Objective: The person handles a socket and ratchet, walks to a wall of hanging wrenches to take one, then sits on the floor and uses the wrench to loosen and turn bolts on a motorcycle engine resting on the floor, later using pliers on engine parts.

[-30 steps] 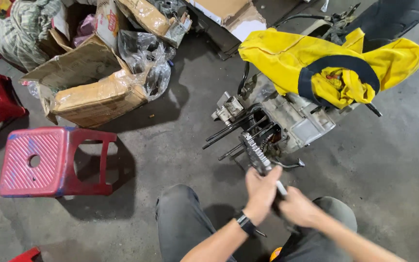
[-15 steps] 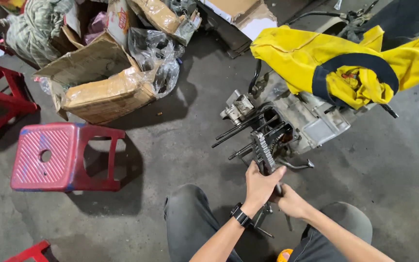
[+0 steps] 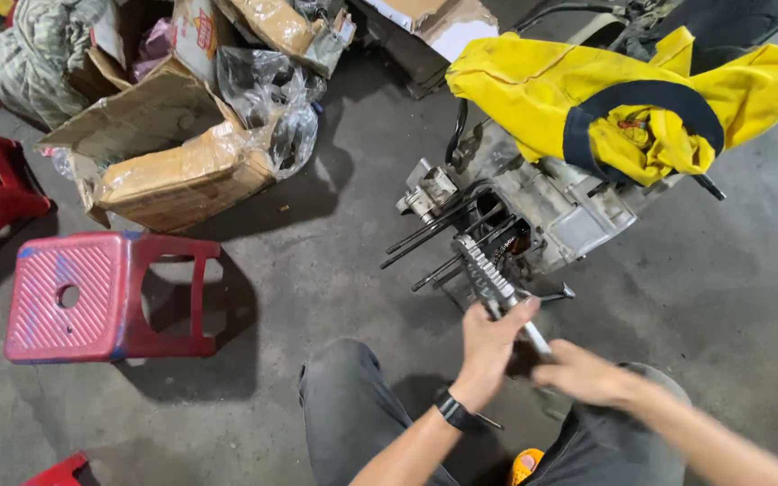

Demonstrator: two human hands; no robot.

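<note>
Bare forearms, a dark wristband and grey trousers are seen from above.

Both arms are left uncovered to the edge of the view, and no sleeves or gloves are shown on the left hand point(image 3: 488, 346) or the right hand point(image 3: 587, 375). A black watch point(image 3: 455, 411) with a broad strap is worn on the left wrist (its face is turned away). The knees are covered by dark grey trousers point(image 3: 353, 409), creased at the bend, and nothing is worn on the fingers.
</note>
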